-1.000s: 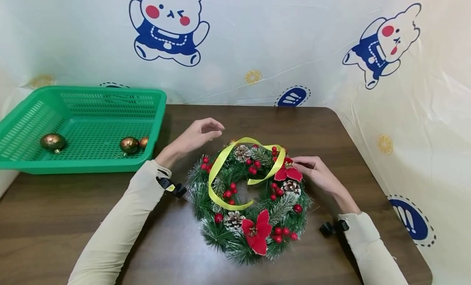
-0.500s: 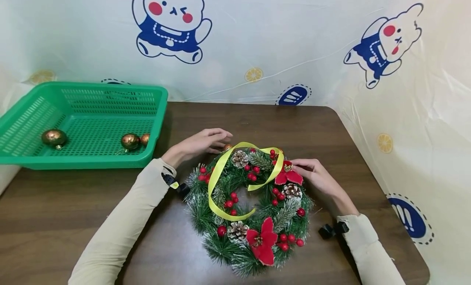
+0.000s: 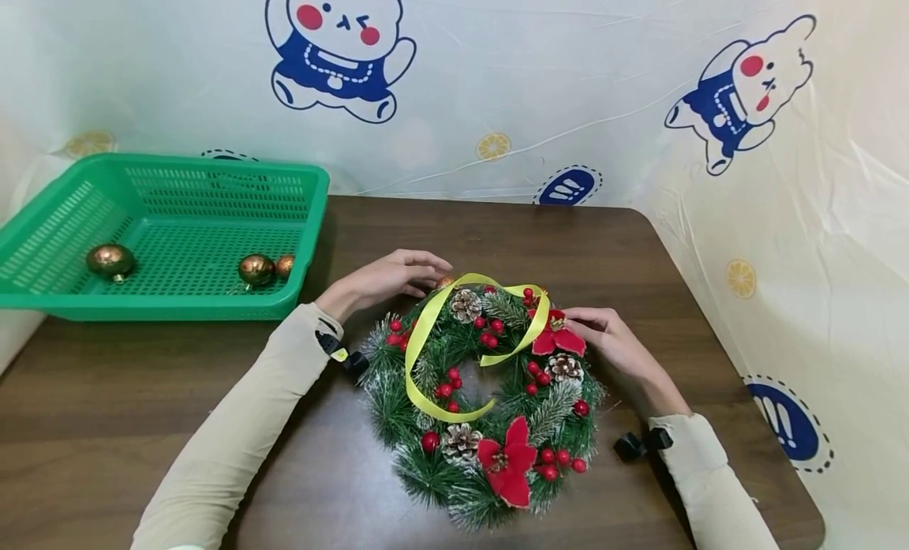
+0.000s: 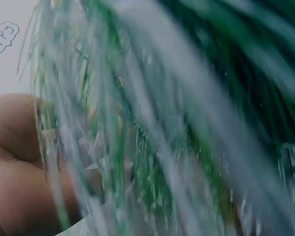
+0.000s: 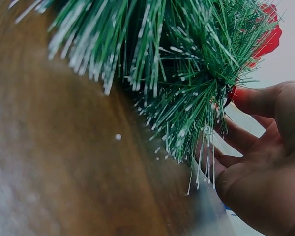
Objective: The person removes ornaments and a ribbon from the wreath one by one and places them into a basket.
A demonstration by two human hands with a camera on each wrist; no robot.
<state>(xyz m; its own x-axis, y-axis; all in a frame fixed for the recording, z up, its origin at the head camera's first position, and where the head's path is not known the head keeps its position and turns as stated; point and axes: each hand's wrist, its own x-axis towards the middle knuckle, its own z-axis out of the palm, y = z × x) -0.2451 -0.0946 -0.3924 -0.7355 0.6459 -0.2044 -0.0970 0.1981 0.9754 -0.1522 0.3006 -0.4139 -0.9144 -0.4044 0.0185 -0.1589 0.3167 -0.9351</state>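
A green wreath (image 3: 398, 400) with frosted needles, pine cones, red berries and red poinsettias (image 3: 507, 463) lies on the table. A loose yellow ribbon (image 3: 419, 329) curves over its top and left side. At the wreath's far left rim, my left hand (image 3: 387, 282) grips it with bent fingers beside a copper bauble (image 3: 446, 282). The left wrist view has needles covering most of that hand. My right hand (image 3: 621, 345) holds the far right rim beside the upper poinsettia (image 3: 557, 335). In the right wrist view its thumb presses by a red berry, other fingers behind the needles.
A green plastic basket (image 3: 163, 304) stands at the back left, with several copper baubles (image 3: 110, 261) inside. Behind the brown table (image 3: 341, 463) hangs a pale sheet (image 3: 454, 76) printed with cartoon bears. The table's right edge runs past my right forearm.
My left hand has moved right and slightly down onto the wreath's far left rim. The wreath's near side has shifted slightly toward me. My right hand has stayed at its rim.
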